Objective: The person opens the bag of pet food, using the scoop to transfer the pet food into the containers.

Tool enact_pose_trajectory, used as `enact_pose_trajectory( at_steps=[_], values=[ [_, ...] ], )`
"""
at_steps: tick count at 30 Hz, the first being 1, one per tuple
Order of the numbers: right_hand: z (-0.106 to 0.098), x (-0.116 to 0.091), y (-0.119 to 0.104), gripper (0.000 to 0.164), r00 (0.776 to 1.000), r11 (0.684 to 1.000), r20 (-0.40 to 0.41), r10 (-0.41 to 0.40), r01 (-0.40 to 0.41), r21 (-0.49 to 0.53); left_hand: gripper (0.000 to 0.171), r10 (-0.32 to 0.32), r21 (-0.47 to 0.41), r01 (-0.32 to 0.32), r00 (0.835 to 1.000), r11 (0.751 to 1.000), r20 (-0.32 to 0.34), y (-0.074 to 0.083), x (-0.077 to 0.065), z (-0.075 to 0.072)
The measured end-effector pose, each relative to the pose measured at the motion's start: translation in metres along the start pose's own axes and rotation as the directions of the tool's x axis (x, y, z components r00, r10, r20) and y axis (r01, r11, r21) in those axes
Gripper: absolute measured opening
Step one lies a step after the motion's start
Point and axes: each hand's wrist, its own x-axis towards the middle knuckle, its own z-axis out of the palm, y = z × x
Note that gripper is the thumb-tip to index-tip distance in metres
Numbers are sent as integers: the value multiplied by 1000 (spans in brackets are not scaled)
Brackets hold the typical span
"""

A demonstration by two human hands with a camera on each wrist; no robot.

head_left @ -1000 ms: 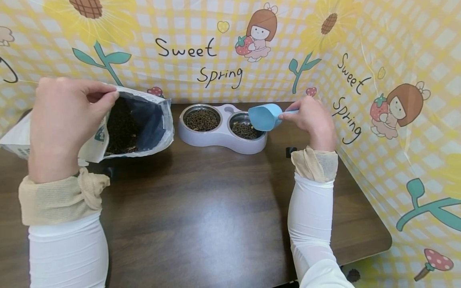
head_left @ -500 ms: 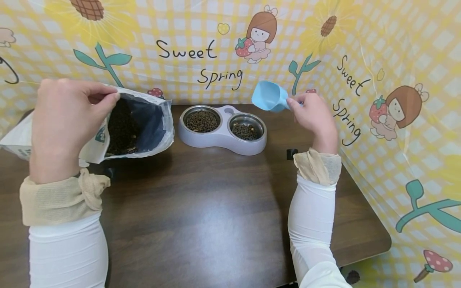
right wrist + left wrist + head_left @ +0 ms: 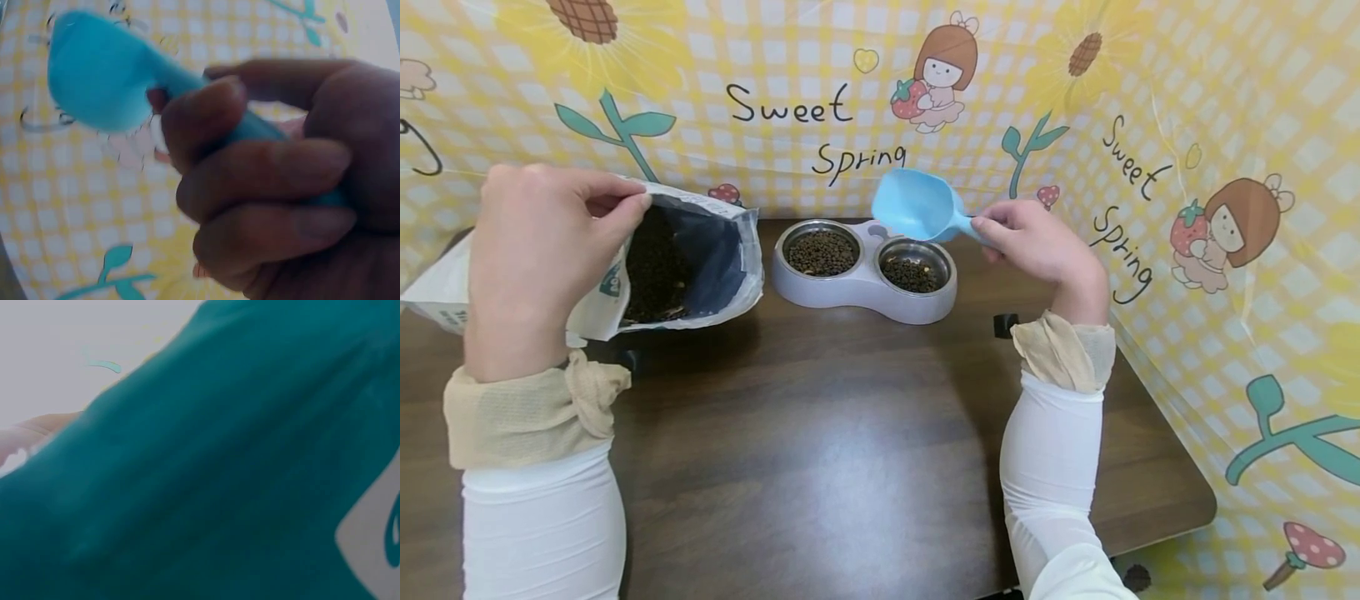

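1 blue scoop (image 3: 916, 204) held in the right grip (image 3: 1043, 247).

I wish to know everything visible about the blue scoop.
The scoop is light blue and looks like plastic, with a wide, rounded cup and a narrow handle. The right hand grips the handle, holding it raised. In the head view, the cup points left, shows no food inside, and overlaps the feeder's back edge.

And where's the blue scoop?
In the head view, the blue scoop is just right of the middle, hiding a bit of the double bowl, and the right hand is holding it.
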Motion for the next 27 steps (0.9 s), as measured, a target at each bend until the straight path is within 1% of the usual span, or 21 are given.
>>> enact_pose_trajectory(
  at_steps=[5,10,12,14,17,21,24,27],
  values=[
    [5,-9,-30,26,992,988,88,-93,81,135,27,3,0,-3,1000,1000,1,2,1,0],
    [19,-8,-58,19,962,959,177,-209,166,232,28,-1,10,1,1000,1000,9,2,0,0],
    [27,-4,-67,18,949,951,196,-248,200,235,28,1,13,-1,1000,1000,11,2,0,0],
    [36,0,-77,16,940,952,201,-275,236,196,27,5,14,-5,1000,1000,10,2,-1,1],
    [51,6,-92,16,928,947,189,-320,310,81,27,4,21,-4,1000,1000,11,3,-1,1],
    [74,14,-118,17,920,921,136,-368,381,-83,28,0,30,0,1000,1000,10,4,-1,1],
    [95,21,-138,17,925,905,66,-373,379,-192,27,3,33,-3,1000,999,9,5,-1,1],
    [118,31,-156,20,931,889,37,-362,357,-287,27,-3,34,3,1000,999,9,6,-1,1]
  ],
)
